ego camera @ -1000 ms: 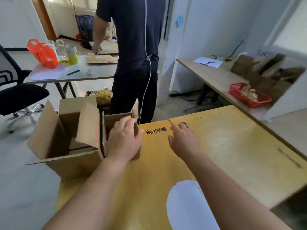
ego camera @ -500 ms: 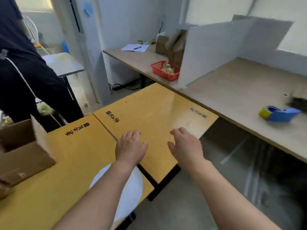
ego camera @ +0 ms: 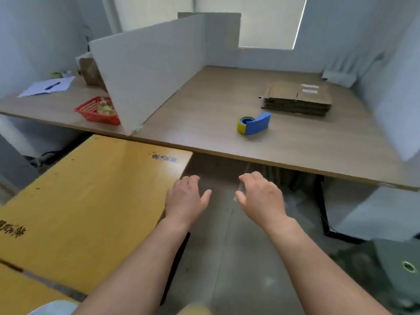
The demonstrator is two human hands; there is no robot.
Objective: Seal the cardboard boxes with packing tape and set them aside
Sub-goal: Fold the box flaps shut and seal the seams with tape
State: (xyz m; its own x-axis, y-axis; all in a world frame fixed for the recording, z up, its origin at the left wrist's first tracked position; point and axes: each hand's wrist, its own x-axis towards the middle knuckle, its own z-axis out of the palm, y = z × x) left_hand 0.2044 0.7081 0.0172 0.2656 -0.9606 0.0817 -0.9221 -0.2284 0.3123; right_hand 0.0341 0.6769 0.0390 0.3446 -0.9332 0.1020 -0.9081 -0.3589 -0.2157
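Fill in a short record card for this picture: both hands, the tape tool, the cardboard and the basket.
Left hand: open, empty, at the yellow table edge
Right hand: open, empty, above the floor
Tape dispenser: blue and yellow, on the brown desk, untouched
Cardboard stack: flat, same desk, beyond the dispenser
Red basket: left of the white divider

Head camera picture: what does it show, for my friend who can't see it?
A person's empty left hand and right hand stretch out, fingers loose, before a brown table. On it sit a blue and yellow tape dispenser and a stack of flat cardboard boxes. A white divider and a red basket are farther left, a yellow table nearer.
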